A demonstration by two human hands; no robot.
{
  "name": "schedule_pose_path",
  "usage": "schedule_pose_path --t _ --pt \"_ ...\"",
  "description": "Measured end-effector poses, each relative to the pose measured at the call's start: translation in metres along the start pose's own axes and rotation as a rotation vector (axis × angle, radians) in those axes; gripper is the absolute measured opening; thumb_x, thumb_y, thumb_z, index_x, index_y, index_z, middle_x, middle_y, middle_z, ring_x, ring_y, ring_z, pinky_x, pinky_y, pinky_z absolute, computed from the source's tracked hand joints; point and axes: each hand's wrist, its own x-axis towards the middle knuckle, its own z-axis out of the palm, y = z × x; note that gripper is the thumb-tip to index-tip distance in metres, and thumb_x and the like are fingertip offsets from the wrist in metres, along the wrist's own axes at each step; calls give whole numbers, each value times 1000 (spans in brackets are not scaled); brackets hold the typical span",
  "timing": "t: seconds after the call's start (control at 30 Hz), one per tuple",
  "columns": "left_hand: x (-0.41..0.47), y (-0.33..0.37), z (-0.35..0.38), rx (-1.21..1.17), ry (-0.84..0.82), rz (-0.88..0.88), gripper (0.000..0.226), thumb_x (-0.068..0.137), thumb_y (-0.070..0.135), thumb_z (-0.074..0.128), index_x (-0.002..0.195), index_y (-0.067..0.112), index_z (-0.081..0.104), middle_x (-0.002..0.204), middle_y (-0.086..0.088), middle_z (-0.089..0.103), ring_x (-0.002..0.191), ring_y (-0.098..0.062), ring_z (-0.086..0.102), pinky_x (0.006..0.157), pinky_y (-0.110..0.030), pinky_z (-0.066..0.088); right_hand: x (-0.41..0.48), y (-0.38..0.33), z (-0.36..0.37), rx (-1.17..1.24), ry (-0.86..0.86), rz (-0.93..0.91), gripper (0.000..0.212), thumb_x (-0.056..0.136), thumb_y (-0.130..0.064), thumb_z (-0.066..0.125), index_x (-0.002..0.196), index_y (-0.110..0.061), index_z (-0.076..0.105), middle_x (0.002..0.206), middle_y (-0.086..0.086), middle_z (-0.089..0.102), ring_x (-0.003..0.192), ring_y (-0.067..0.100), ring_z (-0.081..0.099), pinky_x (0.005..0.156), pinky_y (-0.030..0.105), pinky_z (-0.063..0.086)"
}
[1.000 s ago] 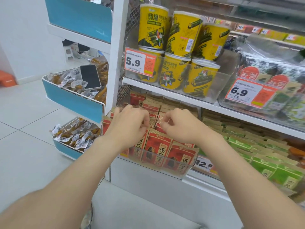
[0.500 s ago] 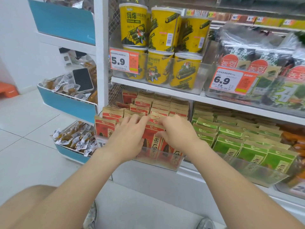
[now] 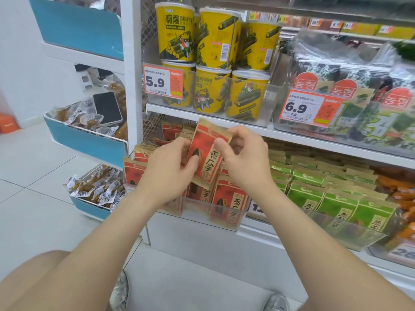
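Red packet (image 3: 210,157) now lifted out of clear bin (image 3: 211,213); fingers of left hand (image 3: 166,174) and right hand (image 3: 245,163) pinch it; reshelving likely.

Left hand (image 3: 166,173), right hand (image 3: 244,162) and forearms (image 3: 107,232) are bare; shoes (image 3: 119,290) mottled grey.

Light was bright, even and white, falling from above; shadows were soft, deepest under the shelves (image 3: 314,140). Glare whitened the wrapped seaweed packs (image 3: 350,61) and the clear bin front (image 3: 213,212). The wide lens bowed the post (image 3: 132,75) and stretched the arms (image 3: 74,279) at the bottom corners, which looked soft. The packet (image 3: 207,158) and price tags (image 3: 163,82) read sharp; the far right edge smeared.
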Motion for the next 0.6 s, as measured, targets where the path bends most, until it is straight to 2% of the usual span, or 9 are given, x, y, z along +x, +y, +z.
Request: schedule_pose_path --t 0.07,0.1,0.17,0.23,0.33,0.4,0.47,0.53,0.6 --pt "-1 12 -4 -114 39 38 28 111 38 55 137 30 58 109 28 66 103 7 63 88 -25 52 -2 -13 -6 206 88 60 9 98 -27 79 98 -21 72 81 -4 80 77 16 78 77 52 64" --pt "-1 16 -6 -167 60 57 27 113 38 51 138 30 57 109 27 68 102 7 65 85 -22 53 -4 -20 -9 319 125 91 11 98 -27 80 99 -18 73 81 -1 81 78 20 80 77 54 65" --pt "0 22 -8 -257 96 73 26 115 38 45 136 30 59 109 21 72 102 4 69 84 -26 57 -6 -32 -14 515 194 156 18 96 -28 82 98 -11 76 82 6 82 81 27 81 79 55 67" --pt "2 25 -5 -308 104 58 26 117 35 42 134 30 60 110 20 72 103 0 69 89 -37 58 -8 -39 -15 598 237 194 23 95 -31 82 94 -8 78 82 8 82 82 31 81 78 53 67" --pt "0 35 3 -457 87 26 29 117 27 42 143 36 49 117 14 70 105 -8 72 91 -48 60 -8 -37 -15 579 257 201 25 95 -32 82 87 -9 79 79 7 81 73 25 78 71 47 65" --pt "-2 43 7 -552 93 27 39 114 17 45 144 43 42 124 10 63 106 -15 72 87 -52 62 -6 -32 -15 456 296 157 24 95 -33 82 82 -13 78 71 1 78 63 11 70 61 33 56" --pt "-1 50 10 -586 73 47 39 113 15 48 138 44 49 129 8 60 108 -19 71 82 -53 62 -5 -29 -16 367 324 139 25 95 -36 83 80 -16 77 66 0 75 59 7 66 59 26 50" --pt "0 56 14 -626 38 48 27 114 22 52 133 41 58 131 8 61 104 -20 72 75 -44 60 -6 -30 -18 406 296 170 25 94 -37 83 83 -15 78 67 1 75 58 7 64 59 25 49" --pt "0 64 19 -714 49 17 18 113 25 54 130 28 60 125 6 65 99 -7 72 75 -27 58 -8 -31 -21 442 214 183 25 94 -38 82 86 -15 80 70 3 76 61 7 63 59 26 50"
